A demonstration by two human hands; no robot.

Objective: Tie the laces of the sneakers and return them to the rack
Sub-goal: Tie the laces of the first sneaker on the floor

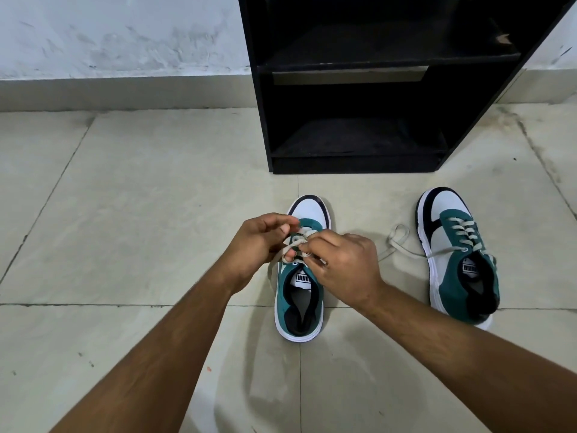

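Note:
Two teal, white and black sneakers stand on the tiled floor, toes pointing at the rack. Over the left sneaker [299, 295] both hands work the cream laces [295, 243]. My left hand [259, 242] pinches a loop of lace on the shoe's left side. My right hand [343, 264] grips the other strand just beside it, covering part of the tongue. The right sneaker [459, 254] stands apart to the right, and its loose lace [398, 242] trails over the floor to its left. The black rack [359, 89] stands behind the sneakers with dark shelves.
A pale, scuffed wall [125, 35] with a grey skirting runs behind the rack. Beige floor tiles [140, 198] with dark joints spread to the left and toward me.

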